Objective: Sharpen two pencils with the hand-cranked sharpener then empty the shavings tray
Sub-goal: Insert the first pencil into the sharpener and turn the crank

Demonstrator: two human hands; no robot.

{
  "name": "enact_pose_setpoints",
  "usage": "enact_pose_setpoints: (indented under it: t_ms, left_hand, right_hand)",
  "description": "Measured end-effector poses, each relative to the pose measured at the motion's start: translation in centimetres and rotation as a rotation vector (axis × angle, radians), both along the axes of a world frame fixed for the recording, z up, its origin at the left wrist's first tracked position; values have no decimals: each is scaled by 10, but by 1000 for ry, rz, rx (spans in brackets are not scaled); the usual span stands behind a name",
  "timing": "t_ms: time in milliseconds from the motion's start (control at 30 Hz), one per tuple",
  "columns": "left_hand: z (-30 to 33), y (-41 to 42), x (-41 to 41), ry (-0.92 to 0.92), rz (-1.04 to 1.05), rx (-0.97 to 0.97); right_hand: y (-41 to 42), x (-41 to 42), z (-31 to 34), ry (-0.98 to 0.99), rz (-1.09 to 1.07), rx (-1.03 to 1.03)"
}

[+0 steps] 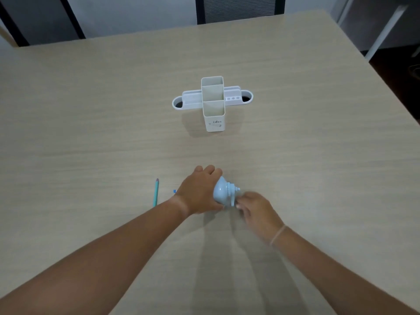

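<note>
Down at the near middle of the pale wood-grain table [91,137], the left hand [200,192] is wrapping over the light blue sharpener [223,193], fingers curling around its rounded body and pinning it to the tabletop. Right hand [256,210] is sitting at about 4 o'clock from the sharpener, fingertips bunching narrow right at the crank end, but it's blurry, so I honestly can't tell if they're actually pinching the handle or just touching it. One teal pencil [156,192] is lying flat at about 9 o'clock from the sharpener, well clear of the left hand, pointing roughly toward 12 o'clock. A tiny blue bit [174,191] is poking out just beside the left wrist, between the pencil and the hand; could be the end of another pencil, too small to say. Way out at 12 o'clock from the hands, a white desk organizer [213,103] is standing upright with tall square compartments in the middle and low wings sticking out at 3 and 9 o'clock. A dark mesh chair back [241,9] is showing past the far table edge.
</note>
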State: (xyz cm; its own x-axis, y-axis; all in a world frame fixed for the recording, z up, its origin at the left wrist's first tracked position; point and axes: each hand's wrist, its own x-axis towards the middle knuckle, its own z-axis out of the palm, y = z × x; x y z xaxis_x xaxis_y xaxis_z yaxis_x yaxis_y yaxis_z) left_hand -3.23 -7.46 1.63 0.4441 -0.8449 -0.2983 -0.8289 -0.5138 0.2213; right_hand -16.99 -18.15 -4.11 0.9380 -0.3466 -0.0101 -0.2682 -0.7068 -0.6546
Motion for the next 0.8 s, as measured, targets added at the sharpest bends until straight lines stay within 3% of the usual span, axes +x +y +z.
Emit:
enact_pose_setpoints:
  t_ms: [100, 200, 433, 633, 800]
  left_hand:
    - [1, -1, 0, 14, 6, 3]
    - [2, -1, 1, 42, 26, -12]
    - [2, 0, 0, -6, -9, -5]
    - [0, 0, 0, 5, 3, -15]
    - [2, -1, 0, 20, -4, -15]
  right_hand:
    - [13, -23, 26, -177, -24, 26]
    - [-7, 7, 42, -292, -81, -38]
    - [-21, 35, -2, 57, -84, -79]
    - [14, -21, 28, -211, -32, -45]
    - [-24, 33, 41, -246, -95, -66]
